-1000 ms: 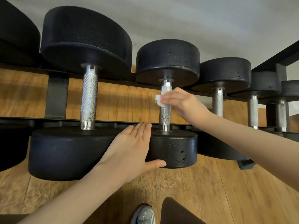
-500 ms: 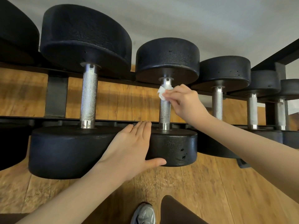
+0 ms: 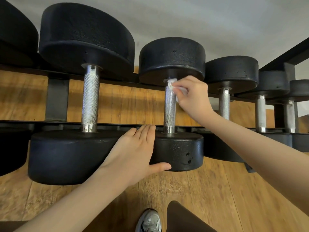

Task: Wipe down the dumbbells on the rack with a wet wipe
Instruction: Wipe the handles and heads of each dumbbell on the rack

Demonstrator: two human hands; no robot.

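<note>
Wooden plank floor (image 3: 217, 198), warm brown with visible grain, ran beneath and behind everything else and filled the lower part of the view. A pale grey wall (image 3: 184, 17) occupied the upper part of the view, plain and unmarked. One grey sneaker (image 3: 149, 221) with lighter panels stood on the floor at the bottom edge, and just to its right lay a dark brown trouser leg (image 3: 184, 218), which ran off the bottom of the view.
</note>
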